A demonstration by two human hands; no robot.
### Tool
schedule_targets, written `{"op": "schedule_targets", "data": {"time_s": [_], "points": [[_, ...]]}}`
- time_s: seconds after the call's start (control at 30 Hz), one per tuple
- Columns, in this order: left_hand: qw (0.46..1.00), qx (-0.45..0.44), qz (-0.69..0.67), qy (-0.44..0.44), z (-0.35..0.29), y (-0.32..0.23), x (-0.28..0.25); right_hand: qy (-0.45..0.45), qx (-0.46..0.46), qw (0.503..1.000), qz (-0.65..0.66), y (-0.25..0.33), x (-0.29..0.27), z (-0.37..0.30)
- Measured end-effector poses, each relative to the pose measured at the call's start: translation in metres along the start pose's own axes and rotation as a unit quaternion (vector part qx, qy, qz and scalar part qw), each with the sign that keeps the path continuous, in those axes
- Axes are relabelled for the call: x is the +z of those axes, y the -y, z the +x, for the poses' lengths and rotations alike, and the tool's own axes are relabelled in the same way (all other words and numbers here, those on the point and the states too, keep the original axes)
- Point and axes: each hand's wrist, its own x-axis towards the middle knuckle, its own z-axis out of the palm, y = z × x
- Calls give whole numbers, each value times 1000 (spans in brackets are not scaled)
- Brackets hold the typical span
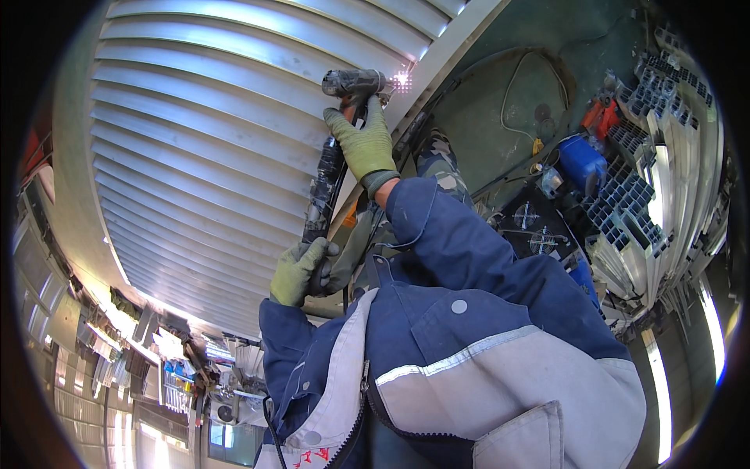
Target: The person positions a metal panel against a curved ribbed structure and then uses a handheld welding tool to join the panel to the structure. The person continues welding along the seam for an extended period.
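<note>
A long black hand tool [322, 195] runs slantwise from my left hand up to a cylindrical head, its neck partly orange-red. I cannot tell its exact kind. My right hand [367, 144], in a yellow-green glove, is closed around the neck just below the head. Lower down, my left hand [301, 270], gloved alike, grips the rear end of the tool. A bright pinkish-white spot [401, 80] glares at the head's tip, by the edge of a large silvery slatted panel [195, 102]. The glare hides the exact contact there.
The panel's pale frame [449, 66] runs diagonally beside the tool head. To the right are a blue container [582, 164], stacked metal profiles [664, 187] and a looped cable [508, 102] on the green floor. A camouflage-clad leg [441, 164] shows beside my right forearm.
</note>
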Motion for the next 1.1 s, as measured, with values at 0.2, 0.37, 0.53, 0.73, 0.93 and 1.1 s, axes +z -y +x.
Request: {"op": "schedule_targets", "data": {"time_s": [0.2,0.37,0.53,0.73,0.93,1.1], "points": [[1000,-11,3,3,-1,2,-5,-8,5,1000,4,-2,3,-5],[1000,8,8,15,1,10,-11,-7,-10,1000,9,-3,6,-11],[1000,25,-1,10,-3,25,-17,0,-27,1000,-3,-4,11,-26],[999,28,-23,-7,-4,39,-19,28,8,1000,9,-8,12,-31],[1000,24,-11,-9,-3,43,-20,14,10,1000,-12,-17,15,-33],[1000,17,-7,-5,-2,42,-21,20,3,1000,1,-19,16,-31]]}}
